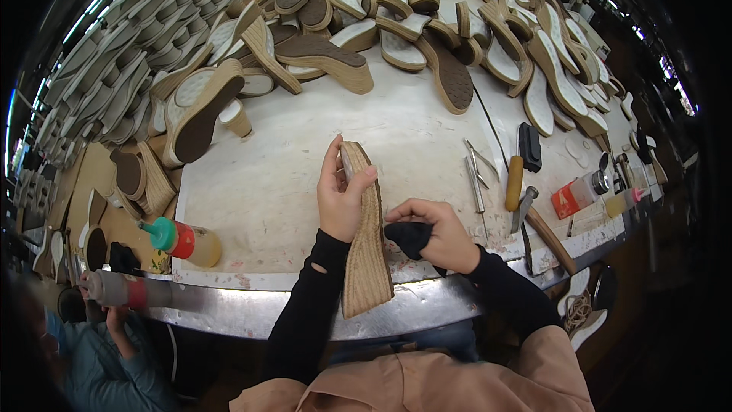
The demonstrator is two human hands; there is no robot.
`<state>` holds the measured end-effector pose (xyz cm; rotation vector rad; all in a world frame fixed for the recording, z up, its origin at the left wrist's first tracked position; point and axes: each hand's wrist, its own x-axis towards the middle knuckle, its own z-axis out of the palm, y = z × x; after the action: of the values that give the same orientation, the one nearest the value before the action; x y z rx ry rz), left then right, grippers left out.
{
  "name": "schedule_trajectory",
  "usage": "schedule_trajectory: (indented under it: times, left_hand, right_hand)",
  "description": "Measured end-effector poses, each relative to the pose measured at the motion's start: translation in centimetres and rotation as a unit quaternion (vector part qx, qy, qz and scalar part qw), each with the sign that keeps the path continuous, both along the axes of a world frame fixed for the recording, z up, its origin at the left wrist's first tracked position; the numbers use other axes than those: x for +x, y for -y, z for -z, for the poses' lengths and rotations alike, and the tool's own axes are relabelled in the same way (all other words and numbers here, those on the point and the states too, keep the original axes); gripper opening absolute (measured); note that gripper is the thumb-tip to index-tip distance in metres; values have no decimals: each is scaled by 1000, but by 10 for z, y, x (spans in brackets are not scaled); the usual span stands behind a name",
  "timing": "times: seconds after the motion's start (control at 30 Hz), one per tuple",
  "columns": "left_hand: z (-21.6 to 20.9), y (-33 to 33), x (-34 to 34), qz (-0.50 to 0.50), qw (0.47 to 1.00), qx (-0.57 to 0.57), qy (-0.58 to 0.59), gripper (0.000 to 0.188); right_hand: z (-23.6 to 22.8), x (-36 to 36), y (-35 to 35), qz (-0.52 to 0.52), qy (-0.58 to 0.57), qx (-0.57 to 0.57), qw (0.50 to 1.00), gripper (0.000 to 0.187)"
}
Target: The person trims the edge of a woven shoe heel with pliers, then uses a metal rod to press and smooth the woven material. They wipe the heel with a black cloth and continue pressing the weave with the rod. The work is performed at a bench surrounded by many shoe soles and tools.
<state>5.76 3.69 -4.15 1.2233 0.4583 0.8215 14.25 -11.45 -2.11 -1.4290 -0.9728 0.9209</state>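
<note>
My left hand (340, 202) is closed around a wedge shoe sole (366, 271) covered in tan braided rope. The sole stands on its side, its wide heel end toward me and its narrow end up by my fingertips. A bunched black cloth (408, 239) is pinched in my right hand (451, 243), just right of the sole. Whether the cloth touches the sole I cannot tell. Black sleeves cover both my forearms.
Many wedge soles (328, 59) lie heaped across the table's far side, with stacks (114, 69) at left. A green-capped bottle (194, 246) stands left. To the right lie pliers (476, 172), a hammer (545, 236) and a red-labelled bottle (579, 194). Another person's hand (118, 320) is at lower left.
</note>
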Motion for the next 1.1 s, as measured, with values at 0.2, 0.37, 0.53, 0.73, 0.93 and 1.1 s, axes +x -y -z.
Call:
schedule_trajectory:
  times: [0.2,0.37,0.53,0.73,0.93,1.1]
  left_hand:
    - [-1,1,0,-16,1000,3,2,70]
    - [-3,2,0,-7,1000,-4,9,70]
    - [-5,4,0,-29,1000,-6,5,68]
    - [-4,3,1,-37,999,2,9,68]
    - [-1,4,1,-40,999,2,4,67]
    - [0,3,1,-41,999,4,8,67]
  right_hand:
    - [4,-2,-18,29,61,22,998,17]
    - [12,-5,-16,49,104,42,992,17]
    - [13,-9,-20,65,90,50,993,14]
    - [13,-14,-19,89,68,36,993,12]
    - [12,-15,-17,93,27,14,995,11]
    - [13,-19,-19,106,39,49,992,9]
